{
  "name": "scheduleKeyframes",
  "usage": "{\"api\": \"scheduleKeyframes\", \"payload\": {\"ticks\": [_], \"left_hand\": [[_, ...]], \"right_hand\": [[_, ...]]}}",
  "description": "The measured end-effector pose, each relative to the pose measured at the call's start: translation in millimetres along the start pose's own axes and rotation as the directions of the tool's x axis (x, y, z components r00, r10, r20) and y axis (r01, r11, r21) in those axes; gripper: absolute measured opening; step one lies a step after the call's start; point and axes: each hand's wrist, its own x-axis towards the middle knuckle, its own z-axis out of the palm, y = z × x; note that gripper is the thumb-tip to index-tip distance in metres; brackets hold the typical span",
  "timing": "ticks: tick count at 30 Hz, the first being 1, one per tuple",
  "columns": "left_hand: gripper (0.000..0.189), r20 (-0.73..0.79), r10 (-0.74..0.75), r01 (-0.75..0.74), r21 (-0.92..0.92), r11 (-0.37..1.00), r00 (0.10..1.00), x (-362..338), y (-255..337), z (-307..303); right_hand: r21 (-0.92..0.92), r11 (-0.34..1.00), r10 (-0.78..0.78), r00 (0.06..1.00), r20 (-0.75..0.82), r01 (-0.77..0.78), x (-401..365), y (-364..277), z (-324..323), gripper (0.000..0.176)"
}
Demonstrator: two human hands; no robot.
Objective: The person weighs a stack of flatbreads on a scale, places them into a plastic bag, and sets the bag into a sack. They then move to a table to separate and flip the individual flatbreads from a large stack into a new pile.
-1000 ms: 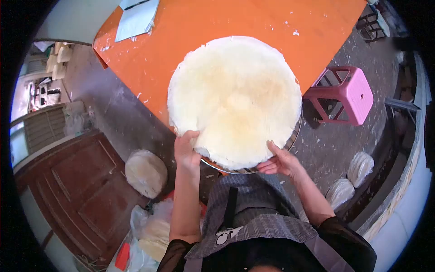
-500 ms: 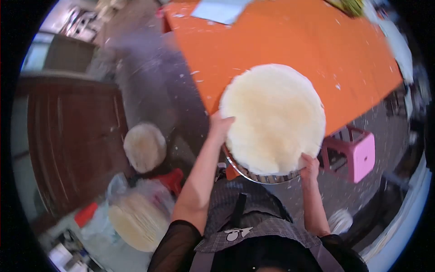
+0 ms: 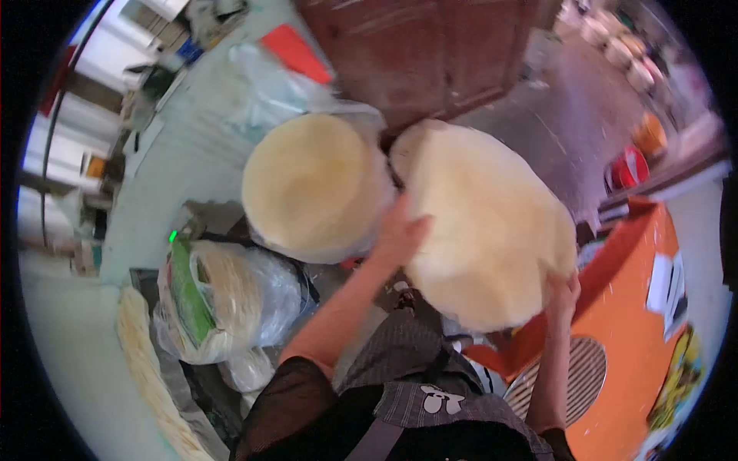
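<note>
I hold up a large round stack of thin pale sheets, lifted clear of the table. My left hand grips its left edge with the fingers spread over the top. My right hand grips its lower right edge. Just to the left of the held stack lies another round stack of pale sheets on clear plastic. Any tray under the held stack is hidden.
The orange table is at the lower right, with a round wire rack on it. A bagged stack of sheets lies at the left, a long pale pile below it. A dark wooden door is at the top.
I turned left, away from the orange table, carrying the round stack with both hands. The table moved from the top of view to the lower right; the other stacks came into view.
</note>
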Motion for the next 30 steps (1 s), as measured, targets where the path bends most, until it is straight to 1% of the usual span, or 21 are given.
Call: {"api": "scheduleKeyframes", "payload": {"ticks": [1, 2, 3, 6, 8, 10, 11, 12, 13, 14, 15, 17, 18, 19, 20, 21, 23, 24, 27, 28, 30], "left_hand": [[0.045, -0.188, 0.118, -0.102, 0.091, 0.991, 0.975, 2.7, -25.3, -44.2], [0.044, -0.281, -0.055, -0.01, -0.226, 0.974, 0.958, 2.0, -41.9, -84.3], [0.043, -0.321, -0.232, 0.032, -0.525, 0.851, 0.918, 3.1, -54.7, -120.2], [0.04, -0.533, -0.328, 0.025, -0.497, 0.868, 0.78, -9.4, -104.3, -198.6], [0.036, -0.617, -0.423, 0.049, -0.529, 0.847, 0.664, -27.5, -157.1, -215.8], [0.04, -0.649, -0.516, 0.135, -0.542, 0.829, 0.559, -43.7, -212.7, -201.9], [0.043, -0.685, -0.489, 0.374, -0.325, 0.868, 0.539, -56.4, -250.2, -186.2], [0.046, -0.709, -0.459, 0.582, -0.085, 0.809, 0.535, -67.2, -276.8, -173.3], [0.051, -0.693, -0.517, 0.591, -0.16, 0.791, 0.503, -72.2, -284.1, -167.8], [0.057, -0.675, -0.569, 0.593, -0.236, 0.77, 0.47, -74.7, -291.3, -164.1], [0.063, -0.651, -0.621, 0.593, -0.311, 0.743, 0.436, -76.6, -293.9, -159.7], [0.064, -0.764, -0.577, 0.717, -0.226, 0.659, 0.29, -74.2, -260.4, -169.4], [0.066, -0.821, -0.527, 0.77, -0.185, 0.61, 0.22, -67.9, -252.3, -177.0], [0.068, -0.834, -0.478, 0.754, -0.121, 0.646, 0.276, -68.5, -260.9, -178.3], [0.07, -0.839, -0.429, 0.736, -0.051, 0.675, 0.335, -73.7, -275.0, -178.2], [0.072, -0.837, -0.379, 0.715, 0.02, 0.699, 0.394, -77.5, -288.5, -177.4], [0.068, -0.759, -0.564, 0.598, -0.297, 0.744, 0.324, -68.3, -314.3, -178.5], [0.066, -0.701, -0.648, 0.519, -0.45, 0.727, 0.299, -63.4, -323.5, -179.5], [0.058, -0.66, -0.745, 0.727, -0.466, 0.504, 0.093, -51.6, -317.0, -196.0], [0.055, -0.67, -0.74, 0.742, -0.466, 0.481, 0.059, -51.3, -320.8, -196.6], [0.052, -0.68, -0.733, 0.77, -0.46, 0.443, 0.015, -51.2, -329.5, -195.8]], "right_hand": [[-0.006, 1.0, 0.001, 0.995, 0.097, -0.001, 26.7, 6.1, 52.2, 0.038], [-0.065, 0.998, 0.003, 0.982, 0.187, 0.009, 39.2, 1.3, 114.4, 0.037], [-0.118, 0.993, 0.009, 0.961, 0.277, 0.024, 49.8, -2.2, 177.1, 0.037], [-0.084, 0.993, -0.028, 0.837, 0.546, 0.088, 77.2, 25.5, 320.4, 0.035], [-0.094, 0.993, 0.006, 0.764, 0.646, 0.071, 98.0, 61.5, 390.1, 0.036], [-0.143, 0.989, 0.066, 0.711, 0.7, 0.049, 112.5, 109.5, 435.9, 0.038], [-0.294, 0.932, 0.046, 0.735, 0.676, 0.211, 125.5, 149.1, 440.8, 0.039], [-0.436, 0.825, 0.017, 0.754, 0.657, 0.361, 146.0, 192.6, 436.6, 0.04], [-0.558, 0.669, -0.018, 0.761, 0.649, 0.491, 159.5, 216.3, 435.6, 0.04], [-0.733, 0.657, 0.31, 0.823, 0.476, 0.177, 163.2, 209.0, 448.1, 0.043], [-0.729, 0.62, 0.257, 0.802, 0.538, 0.291, 170.1, 203.6, 450.4, 0.044], [-0.685, 0.525, 0.171, 0.725, 0.667, 0.506, 184.3, 190.7, 446.4, 0.048], [-0.674, 0.502, 0.094, 0.74, 0.666, 0.542, 182.1, 168.9, 456.8, 0.052], [-0.663, 0.482, 0.018, 0.75, 0.662, 0.573, 182.1, 152.8, 466.5, 0.056], [-0.547, 0.557, -0.009, 0.663, 0.749, 0.625, 224.5, 177.1, 460.2, 0.056], [-0.554, 0.653, 0.088, 0.674, 0.733, 0.517, 221.2, 178.0, 476.6, 0.056], [-0.569, 0.78, 0.294, 0.651, 0.7, 0.26, 209.1, 172.5, 509.8, 0.057], [-0.643, 0.761, 0.453, 0.646, 0.615, 0.078, 239.6, 213.3, 509.2, 0.057], [-0.759, 0.651, 0.558, 0.679, 0.477, -0.002, 175.9, 179.3, 549.3, 0.057], [-0.729, 0.684, 0.53, 0.685, 0.501, 0.004, 176.9, 181.5, 549.9, 0.054], [-0.759, 0.625, 0.447, 0.715, 0.537, 0.18, 203.8, 213.0, 534.0, 0.055]]}}
